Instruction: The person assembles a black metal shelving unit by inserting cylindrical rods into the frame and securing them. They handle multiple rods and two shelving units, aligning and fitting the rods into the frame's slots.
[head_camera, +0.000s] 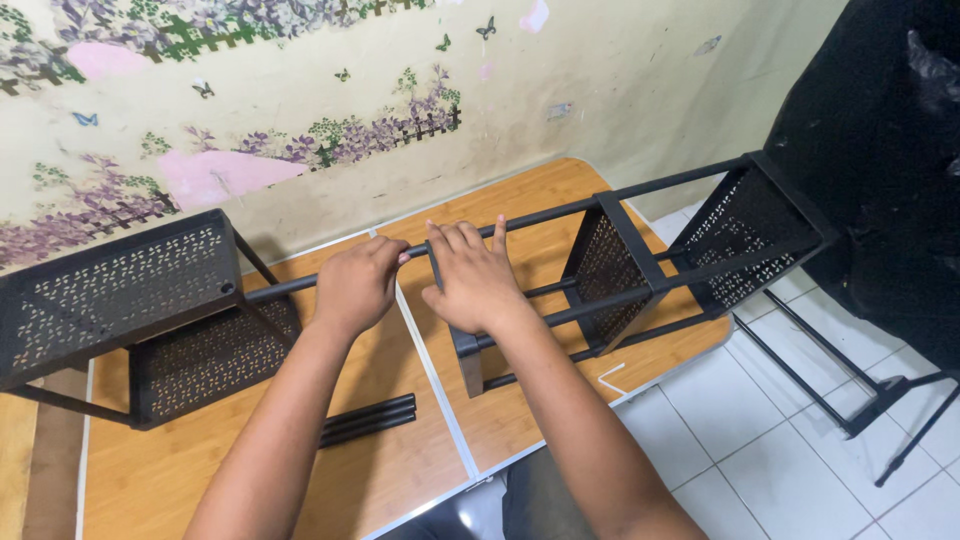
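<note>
Black metal shelf rack (610, 262) lies on its side across the wooden table (400, 470), stretching from the far left to past the table's right edge, where its end hangs out over the white tiled floor (740, 420). Its perforated shelf panels stand upright along its length: one at the left (120, 290), one in the middle (610, 270), one at the right end (750, 230). A long top rod (540, 217) links them.

Both hands meet on that rod near the middle of the table. The left hand (358, 282) is clenched around it, fingers curled over the top. The right hand (470, 282) lies just beside it, fingers draped over the rod and only loosely bent, the palm resting over a lower bar of the frame.

Nearer to the person, between the two forearms, a few loose black rods (368, 420) lie on the table. A small white strip (610, 378) sits near the table's right edge. A wall with flower and butterfly decoration (300, 110) runs along the far side. At the far right a black covered shape (880, 150) stands close to the rack's end, with thin black stand legs (880, 400) on the floor below it.
</note>
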